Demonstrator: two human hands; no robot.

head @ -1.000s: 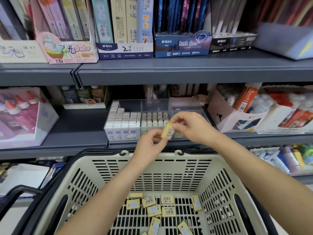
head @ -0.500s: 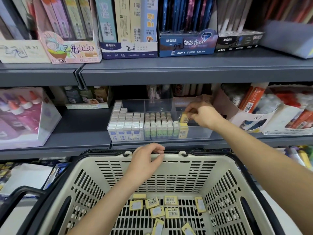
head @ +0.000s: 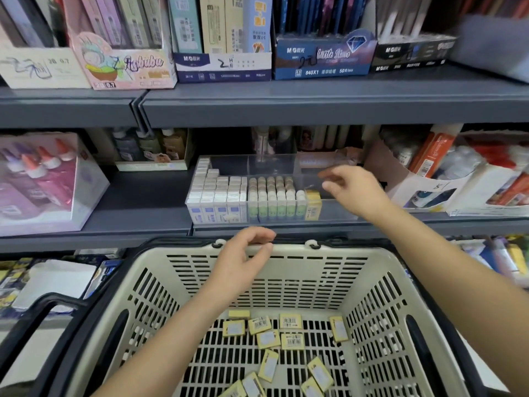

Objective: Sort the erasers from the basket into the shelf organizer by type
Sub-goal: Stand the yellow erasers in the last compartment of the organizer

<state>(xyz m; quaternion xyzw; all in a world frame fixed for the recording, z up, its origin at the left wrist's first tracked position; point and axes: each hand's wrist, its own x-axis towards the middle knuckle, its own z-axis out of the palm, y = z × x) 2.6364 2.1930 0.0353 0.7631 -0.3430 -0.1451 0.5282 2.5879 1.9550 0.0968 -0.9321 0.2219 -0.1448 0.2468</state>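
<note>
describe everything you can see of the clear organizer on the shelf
The organizer is a clear plastic tray with dividers, sitting on the grey shelf. Its left section holds white erasers, the middle green erasers, and the right just a few yellow erasers at the front. The right hand hovers over the right section.

Cream slotted basket (head: pixel 380 282) sits right below the shelf, with a dozen or so flat yellow erasers (head: pixel 290 339) scattered loose on its floor. The clear organizer (head: pixel 337 209) has white erasers (head: pixel 217 196) packed upright on the left, green-sleeved ones (head: pixel 272 202) in the middle, and a couple of yellow ones (head: pixel 313 203) standing just right of those.
</note>
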